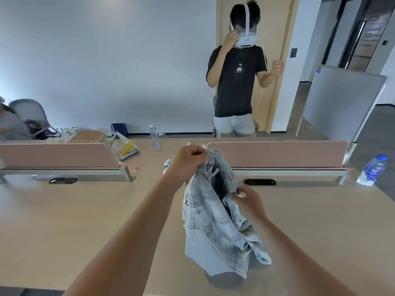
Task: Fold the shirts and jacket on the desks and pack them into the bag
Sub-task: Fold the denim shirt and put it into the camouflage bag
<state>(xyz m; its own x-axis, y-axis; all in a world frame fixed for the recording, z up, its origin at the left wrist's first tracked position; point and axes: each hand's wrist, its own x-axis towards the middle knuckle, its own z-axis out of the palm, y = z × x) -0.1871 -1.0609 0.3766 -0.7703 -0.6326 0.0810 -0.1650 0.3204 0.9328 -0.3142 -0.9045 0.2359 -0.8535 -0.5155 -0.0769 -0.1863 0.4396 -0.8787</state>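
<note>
A light grey-blue plaid shirt [215,223] hangs in the air above the beige desk [85,227], its lower end crumpled near the desk's front. My left hand [188,159] grips the shirt's collar at the top. My right hand [248,199] pinches the collar edge lower and to the right. The shirt's dark inside shows between the two hands. No bag or other clothing is plainly visible.
Pink divider panels [275,153] run across the desk's far side. A water bottle [373,169] stands at the right, another bottle [155,136] behind the dividers, a plastic bag [128,149] at left. A person in a headset [237,82] stands beyond the desk.
</note>
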